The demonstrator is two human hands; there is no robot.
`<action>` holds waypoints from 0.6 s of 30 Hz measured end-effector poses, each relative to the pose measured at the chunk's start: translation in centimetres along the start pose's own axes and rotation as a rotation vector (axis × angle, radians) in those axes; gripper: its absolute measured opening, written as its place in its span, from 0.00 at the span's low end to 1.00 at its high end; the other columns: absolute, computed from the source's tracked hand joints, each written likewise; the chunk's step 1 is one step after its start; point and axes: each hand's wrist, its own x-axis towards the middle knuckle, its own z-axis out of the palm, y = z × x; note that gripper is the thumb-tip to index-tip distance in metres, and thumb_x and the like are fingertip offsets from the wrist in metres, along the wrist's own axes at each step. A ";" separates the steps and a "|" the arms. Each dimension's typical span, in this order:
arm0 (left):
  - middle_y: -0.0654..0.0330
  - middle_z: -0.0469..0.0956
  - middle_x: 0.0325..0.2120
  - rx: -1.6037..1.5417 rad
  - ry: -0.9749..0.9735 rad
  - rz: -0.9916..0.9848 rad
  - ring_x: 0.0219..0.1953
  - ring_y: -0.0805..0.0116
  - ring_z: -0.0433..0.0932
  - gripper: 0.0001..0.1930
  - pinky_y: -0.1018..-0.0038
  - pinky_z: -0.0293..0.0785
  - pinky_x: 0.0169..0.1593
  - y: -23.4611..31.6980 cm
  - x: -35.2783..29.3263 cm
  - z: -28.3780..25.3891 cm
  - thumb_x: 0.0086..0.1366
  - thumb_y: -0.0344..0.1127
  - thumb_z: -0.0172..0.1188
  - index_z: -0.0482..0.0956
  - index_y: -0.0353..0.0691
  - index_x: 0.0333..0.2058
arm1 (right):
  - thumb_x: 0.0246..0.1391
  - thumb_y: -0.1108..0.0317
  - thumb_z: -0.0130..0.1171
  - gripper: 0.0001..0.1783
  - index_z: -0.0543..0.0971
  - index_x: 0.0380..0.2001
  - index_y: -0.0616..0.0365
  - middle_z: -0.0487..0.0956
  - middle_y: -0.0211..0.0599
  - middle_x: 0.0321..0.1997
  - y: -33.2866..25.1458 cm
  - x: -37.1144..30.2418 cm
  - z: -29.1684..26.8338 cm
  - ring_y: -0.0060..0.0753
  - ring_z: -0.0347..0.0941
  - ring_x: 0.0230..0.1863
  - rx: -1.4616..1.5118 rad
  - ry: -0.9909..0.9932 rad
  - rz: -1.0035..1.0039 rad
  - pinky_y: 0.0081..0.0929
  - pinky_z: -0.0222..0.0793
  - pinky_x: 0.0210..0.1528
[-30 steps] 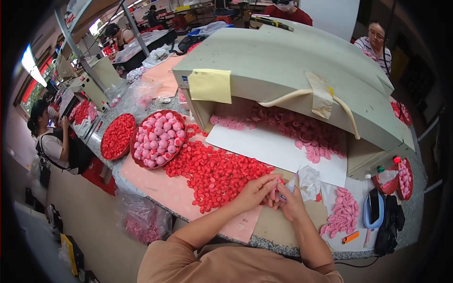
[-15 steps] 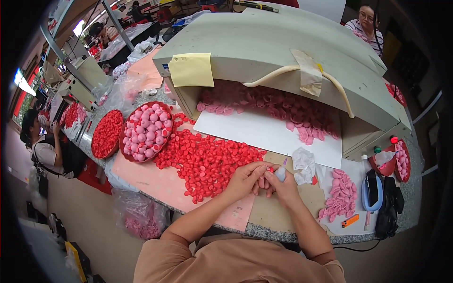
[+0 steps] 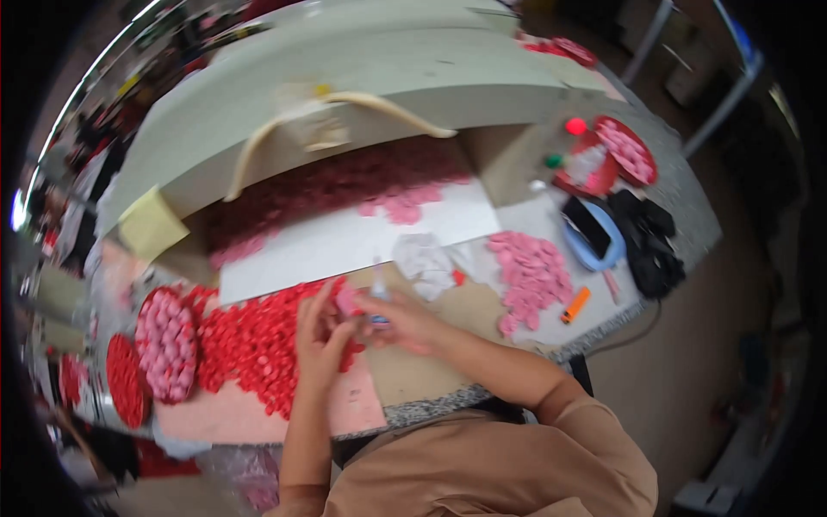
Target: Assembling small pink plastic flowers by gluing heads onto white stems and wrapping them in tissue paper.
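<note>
Both my hands are up over the table's front part, close together and smeared by motion. Between the fingertips of my left hand (image 3: 317, 334) is a small pink piece (image 3: 347, 301), with some red by it. My right hand (image 3: 407, 320) is closed round a small clear bottle (image 3: 379, 295) with a thin pointed tip, tilted upward. Just left of and under my left hand spreads a heap of small red rounded pieces (image 3: 254, 349). Pink petal-like pieces (image 3: 527, 277) lie in a pile on the right.
A grey hood-like machine (image 3: 345, 65) stands behind, pink pieces lying inside on a white board (image 3: 293, 267). Crumpled tissue (image 3: 420, 263), an orange lighter (image 3: 575, 305), a blue tray (image 3: 613, 250) and a black bag (image 3: 650, 250) lie rightward. Pink balls fill a red basket (image 3: 142, 332) at left.
The view has swung to the right and blurred. My hands have come slightly apart; the pink piece now shows between them, and the bottle remains in my right hand.
</note>
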 end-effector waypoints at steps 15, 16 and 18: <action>0.50 0.61 0.57 -1.015 0.053 -0.147 0.53 0.66 0.69 0.26 0.75 0.72 0.52 -1.3 0.6 -0.7 0.68 0.37 0.46 0.51 0.36 0.62 | 0.49 0.55 0.61 0.28 0.66 0.44 0.66 0.74 0.51 0.30 -0.3 -0.8 -2.0 0.41 0.73 0.33 -0.922 0.180 -0.557 0.35 0.67 0.36; 0.50 0.62 0.56 -1.101 -0.067 -0.142 0.51 0.67 0.70 0.26 0.76 0.72 0.51 -1.7 0.7 -1.3 0.68 0.38 0.46 0.52 0.36 0.61 | 0.49 0.55 0.61 0.28 0.66 0.44 0.66 0.74 0.51 0.30 -0.6 -0.9 -2.0 0.41 0.73 0.33 -0.917 0.166 -0.552 0.35 0.67 0.36; 0.51 0.66 0.53 -1.130 -0.062 -0.198 0.46 0.68 0.71 0.27 0.77 0.73 0.47 -1.8 0.1 -1.8 0.68 0.43 0.47 0.55 0.37 0.60 | 0.45 0.58 0.64 0.26 0.68 0.43 0.63 0.75 0.49 0.31 -2.0 -1.1 -0.8 0.42 0.72 0.37 -0.857 0.065 -0.624 0.34 0.66 0.38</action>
